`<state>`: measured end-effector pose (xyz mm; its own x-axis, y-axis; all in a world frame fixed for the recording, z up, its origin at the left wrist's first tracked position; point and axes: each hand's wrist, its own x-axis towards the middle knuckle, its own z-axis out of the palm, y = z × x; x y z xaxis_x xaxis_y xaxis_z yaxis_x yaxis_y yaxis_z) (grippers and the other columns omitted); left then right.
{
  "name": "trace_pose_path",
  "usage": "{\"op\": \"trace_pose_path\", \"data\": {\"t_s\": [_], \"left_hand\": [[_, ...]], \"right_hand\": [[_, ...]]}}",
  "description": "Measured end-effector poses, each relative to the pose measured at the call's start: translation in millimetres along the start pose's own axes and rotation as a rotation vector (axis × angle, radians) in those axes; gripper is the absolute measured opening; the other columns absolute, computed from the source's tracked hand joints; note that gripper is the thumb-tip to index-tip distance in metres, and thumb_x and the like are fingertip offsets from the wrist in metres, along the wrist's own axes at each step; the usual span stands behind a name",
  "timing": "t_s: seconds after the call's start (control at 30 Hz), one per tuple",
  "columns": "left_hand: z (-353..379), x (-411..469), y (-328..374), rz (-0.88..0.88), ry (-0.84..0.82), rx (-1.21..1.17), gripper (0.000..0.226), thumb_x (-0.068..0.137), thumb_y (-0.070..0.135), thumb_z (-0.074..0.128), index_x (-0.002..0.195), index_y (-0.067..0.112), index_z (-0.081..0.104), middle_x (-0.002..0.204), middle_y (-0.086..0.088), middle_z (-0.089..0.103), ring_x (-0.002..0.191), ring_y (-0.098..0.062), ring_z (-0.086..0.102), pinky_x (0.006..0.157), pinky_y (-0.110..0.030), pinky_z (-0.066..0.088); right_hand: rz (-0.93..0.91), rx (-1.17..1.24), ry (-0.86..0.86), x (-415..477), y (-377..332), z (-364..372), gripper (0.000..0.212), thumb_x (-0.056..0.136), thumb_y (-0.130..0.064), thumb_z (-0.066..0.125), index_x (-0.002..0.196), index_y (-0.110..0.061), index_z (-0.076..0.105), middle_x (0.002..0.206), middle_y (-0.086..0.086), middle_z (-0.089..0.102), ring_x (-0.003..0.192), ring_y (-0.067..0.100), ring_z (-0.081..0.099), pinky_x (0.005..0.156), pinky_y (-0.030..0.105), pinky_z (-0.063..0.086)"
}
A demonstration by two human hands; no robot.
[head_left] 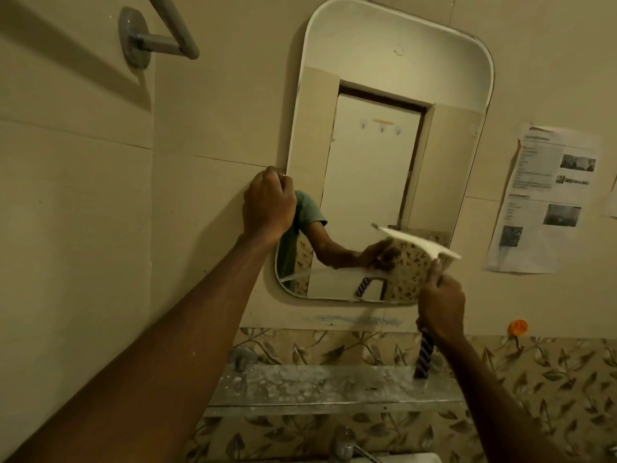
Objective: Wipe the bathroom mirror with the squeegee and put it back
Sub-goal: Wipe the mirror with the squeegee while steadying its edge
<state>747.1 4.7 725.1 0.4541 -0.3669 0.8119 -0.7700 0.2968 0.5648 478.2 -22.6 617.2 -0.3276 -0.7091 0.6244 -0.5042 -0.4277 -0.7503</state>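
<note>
The mirror (377,162) is gripped at its edge by the left hand (268,202), likely for steadiness. The squeegee (420,243) is clasped by the right hand (440,302).

Home bathroom: wall mirror (384,128), tiled walls, towel bar (160,35), tap (345,444) below.

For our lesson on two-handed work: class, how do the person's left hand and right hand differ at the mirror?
The left hand grips the mirror by its left edge; the right hand grips the squeegee by its striped handle. The left hand sits about halfway up the mirror; the right hand is lower, by its bottom right corner. Both have curled fingers, backs toward the camera.
</note>
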Motion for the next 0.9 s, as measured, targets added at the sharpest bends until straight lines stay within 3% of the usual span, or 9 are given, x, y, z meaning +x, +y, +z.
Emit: {"op": "trace_pose_path", "data": {"t_s": [0.1,0.23,0.33,0.47,0.57,0.67,0.9], "left_hand": [[-0.4,2.1,-1.1,-0.002,-0.023,-0.011,0.030,0.098,0.023,0.037,0.099,0.004,0.061,0.097,-0.014,0.065,0.089,-0.024,0.057,0.073,-0.029,0.038],[-0.3,1.5,-3.0,0.005,-0.027,-0.005,0.029,0.097,0.021,0.038,0.094,0.005,0.062,0.089,-0.009,0.061,0.080,-0.017,0.050,0.070,-0.029,0.034],[-0.7,0.9,-4.1,0.004,-0.032,-0.007,0.030,0.098,0.021,0.038,0.090,0.006,0.062,0.083,-0.006,0.057,0.077,-0.016,0.051,0.069,-0.028,0.033],[0.0,1.0,-5.3,-0.001,-0.031,-0.012,0.030,0.098,0.021,0.038,0.088,0.006,0.062,0.082,-0.006,0.059,0.077,-0.016,0.051,0.070,-0.028,0.034],[2.2,0.6,-8.2,0.008,-0.025,-0.014,0.032,0.097,0.021,0.038,0.087,0.006,0.063,0.082,-0.009,0.063,0.076,-0.017,0.054,0.070,-0.029,0.037],[1.2,0.0,-7.4,0.013,-0.022,-0.001,0.031,0.098,0.022,0.038,0.088,0.005,0.063,0.084,-0.010,0.064,0.076,-0.018,0.054,0.069,-0.028,0.036],[-4.3,-0.9,-4.1,-0.012,-0.053,-0.012,0.030,0.097,0.021,0.039,0.088,0.004,0.062,0.084,-0.009,0.062,0.076,-0.016,0.051,0.069,-0.029,0.035]], "right_hand": [[0.095,0.008,-0.037,-47.8,38.3,13.7,0.056,0.102,-0.045,0.028,0.063,-0.010,0.050,0.052,0.008,0.047,0.043,0.021,0.043,0.046,0.039,0.045],[0.091,-0.016,-0.087,-58.9,51.9,6.0,0.060,0.099,-0.052,0.029,0.059,-0.009,0.046,0.050,0.007,0.043,0.040,0.020,0.041,0.043,0.037,0.041],[0.049,0.069,-0.046,-21.8,32.6,-12.0,0.061,0.099,-0.054,0.029,0.070,-0.006,0.054,0.056,0.012,0.048,0.044,0.024,0.045,0.042,0.043,0.048],[0.045,0.103,0.006,15.9,14.9,-14.6,0.057,0.101,-0.051,0.028,0.082,-0.006,0.059,0.068,0.014,0.061,0.041,0.028,0.053,0.035,0.033,0.048],[0.085,0.071,0.001,-18.8,30.6,9.6,0.055,0.102,-0.045,0.029,0.072,-0.007,0.055,0.059,0.015,0.054,0.044,0.025,0.048,0.042,0.042,0.048],[0.104,0.010,-0.083,-65.3,42.3,22.7,0.058,0.101,-0.045,0.027,0.061,-0.008,0.047,0.052,0.008,0.043,0.045,0.021,0.041,0.046,0.034,0.038],[-0.037,0.111,-0.088,-28.1,-25.2,-0.6,0.046,0.103,-0.041,0.030,0.068,-0.021,0.050,0.056,0.004,0.051,0.041,0.020,0.048,0.041,0.030,0.046]]}}
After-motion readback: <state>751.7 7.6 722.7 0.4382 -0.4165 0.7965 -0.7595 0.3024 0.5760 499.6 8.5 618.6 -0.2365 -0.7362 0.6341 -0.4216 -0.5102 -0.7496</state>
